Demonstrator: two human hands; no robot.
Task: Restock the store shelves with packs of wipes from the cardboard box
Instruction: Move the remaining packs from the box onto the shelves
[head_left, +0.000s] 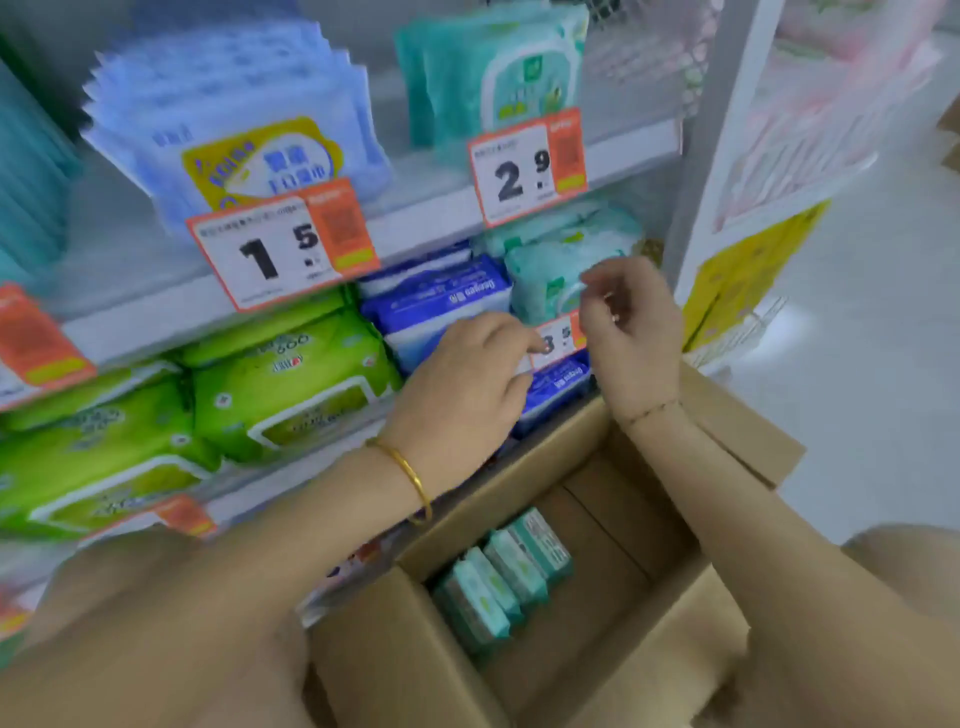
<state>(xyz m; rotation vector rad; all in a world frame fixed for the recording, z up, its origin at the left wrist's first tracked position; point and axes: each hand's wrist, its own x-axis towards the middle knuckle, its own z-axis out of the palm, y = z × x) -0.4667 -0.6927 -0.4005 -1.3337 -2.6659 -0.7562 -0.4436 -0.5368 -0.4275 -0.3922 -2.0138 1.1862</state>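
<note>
An open cardboard box (639, 530) stands in front of the shelves, low and right of centre. Several teal packs of wipes (501, 579) stand on edge in its left part. More teal packs (550, 270) lie on the middle shelf at the right. My left hand (462, 389) reaches over the box to the shelf edge, its fingers touching the small price tag (557, 340) and the dark blue packs (441, 306). My right hand (631, 325) hovers beside the tag in front of the teal packs, fingers loosely curled, holding nothing.
Green packs (291, 384) fill the middle shelf to the left. Pale blue packs (234, 124) and teal pouches (498, 73) stand on the upper shelf, with large orange price tags (283, 244) on its rail. A white shelf upright (727, 156) rises at right, floor beyond.
</note>
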